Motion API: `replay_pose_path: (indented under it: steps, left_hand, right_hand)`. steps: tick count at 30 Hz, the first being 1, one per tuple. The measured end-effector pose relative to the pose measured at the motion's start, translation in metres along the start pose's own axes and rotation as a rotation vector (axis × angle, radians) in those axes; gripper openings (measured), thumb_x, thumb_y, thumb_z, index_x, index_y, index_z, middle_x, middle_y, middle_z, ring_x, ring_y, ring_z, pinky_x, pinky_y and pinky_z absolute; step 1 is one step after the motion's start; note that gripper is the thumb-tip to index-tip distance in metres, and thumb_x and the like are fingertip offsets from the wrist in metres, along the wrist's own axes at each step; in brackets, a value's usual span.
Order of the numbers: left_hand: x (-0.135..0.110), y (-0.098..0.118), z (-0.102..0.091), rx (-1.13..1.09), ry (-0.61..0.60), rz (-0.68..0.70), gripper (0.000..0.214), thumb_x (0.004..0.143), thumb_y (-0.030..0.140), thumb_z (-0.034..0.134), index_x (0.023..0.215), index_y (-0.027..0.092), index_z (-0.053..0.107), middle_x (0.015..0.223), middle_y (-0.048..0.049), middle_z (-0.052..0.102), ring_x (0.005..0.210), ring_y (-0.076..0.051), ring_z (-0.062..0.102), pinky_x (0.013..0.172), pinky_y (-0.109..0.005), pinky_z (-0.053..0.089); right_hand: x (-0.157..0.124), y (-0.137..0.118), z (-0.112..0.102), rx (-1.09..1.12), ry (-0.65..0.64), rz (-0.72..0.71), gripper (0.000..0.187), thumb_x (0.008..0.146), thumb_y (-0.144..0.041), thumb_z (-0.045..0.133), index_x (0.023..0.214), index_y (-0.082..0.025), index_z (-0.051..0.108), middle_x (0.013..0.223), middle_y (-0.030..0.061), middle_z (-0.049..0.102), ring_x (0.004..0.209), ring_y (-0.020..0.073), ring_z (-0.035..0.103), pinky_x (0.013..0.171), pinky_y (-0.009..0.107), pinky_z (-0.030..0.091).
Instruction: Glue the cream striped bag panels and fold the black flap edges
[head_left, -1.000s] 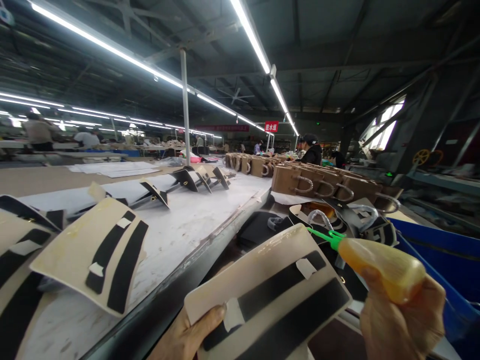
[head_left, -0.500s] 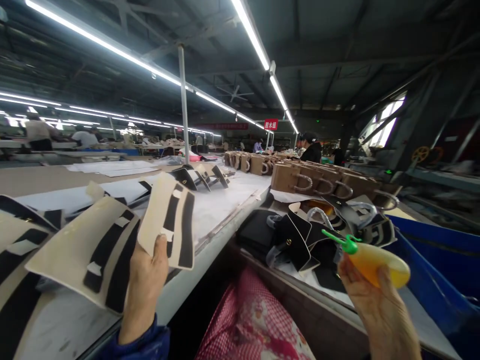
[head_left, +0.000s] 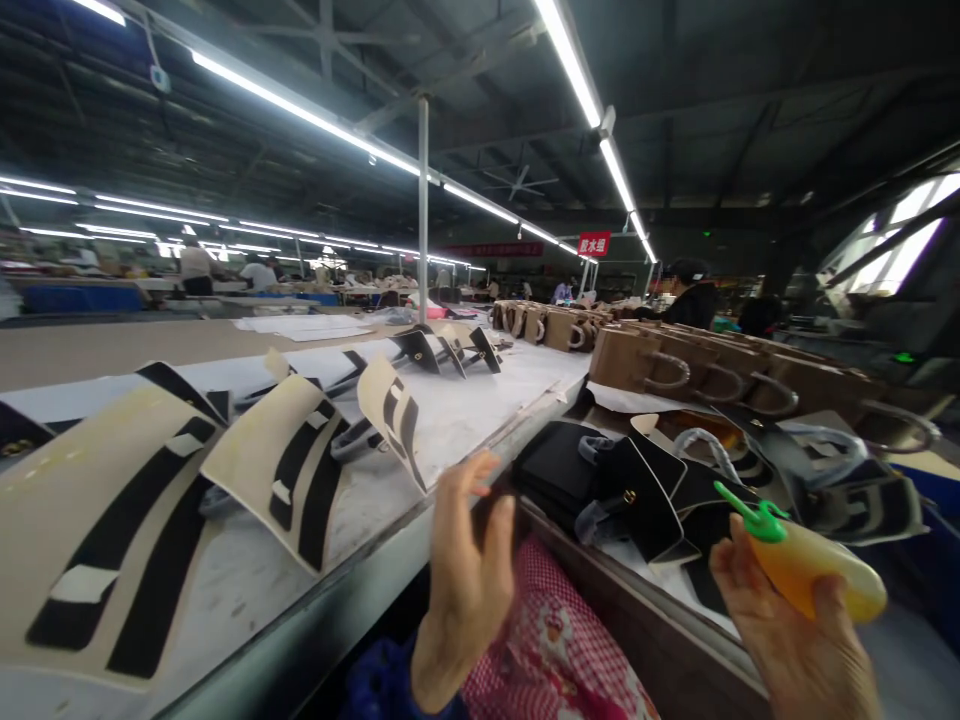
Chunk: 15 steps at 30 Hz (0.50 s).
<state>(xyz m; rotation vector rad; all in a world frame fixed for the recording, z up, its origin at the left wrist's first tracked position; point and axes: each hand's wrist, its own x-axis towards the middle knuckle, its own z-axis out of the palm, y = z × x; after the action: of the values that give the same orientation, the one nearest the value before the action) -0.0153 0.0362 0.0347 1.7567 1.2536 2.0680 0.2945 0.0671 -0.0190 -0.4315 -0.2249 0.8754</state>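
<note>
White table [head_left: 521, 378], seemingly long hall [head_left: 712, 160]: left fingers [head_left: 452, 505] spread, right fingers [head_left: 739, 572] clasp a bottle [head_left: 806, 562].

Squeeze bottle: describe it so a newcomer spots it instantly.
Start at the brown handbags right of the white-topped table. Below them in the picture, the right hand holds the squeeze bottle, tilted, tip pointing up-left. Its green nozzle and amber body set it apart from the black bag parts nearby.

Bottle [head_left: 829, 572] amber, nozzle [head_left: 765, 522] green; panels [head_left: 279, 465] cream, stripes [head_left: 321, 515] black; cloth [head_left: 551, 645] red-white checked.
</note>
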Motion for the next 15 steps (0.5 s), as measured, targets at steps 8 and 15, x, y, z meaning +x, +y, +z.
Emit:
replay_pose_path:
  steps: [8, 15]
  left_hand:
    - [0.0, -0.041, 0.13, -0.215, -0.592, -0.505, 0.058, 0.094, 0.033, 0.063, 0.144, 0.01, 0.045, 0.152, -0.0226, 0.045, 0.128, -0.032, 0.056, 0.106, -0.05, 0.046]
    - [0.009, -0.06, 0.174, -0.138, -0.653, -0.678, 0.044, 0.096, 0.038, 0.064, 0.134, 0.019, 0.057, 0.141, -0.012, 0.056, 0.125, -0.031, 0.057, 0.104, -0.055, 0.047]
  right_hand:
    - [0.016, 0.041, 0.018, 0.093, -0.137, 0.11, 0.055, 0.057, -0.043, 0.094, 0.104, -0.027, 0.069, 0.102, -0.0066, 0.075, 0.09, 0.0177, 0.071, 0.117, 0.065, 0.027]
    - [-0.005, 0.08, -0.019, 0.086, -0.142, 0.309, 0.057, 0.058, -0.047, 0.094, 0.105, -0.026, 0.07, 0.099, -0.0026, 0.077, 0.086, 0.0193, 0.073, 0.116, 0.067, 0.028]
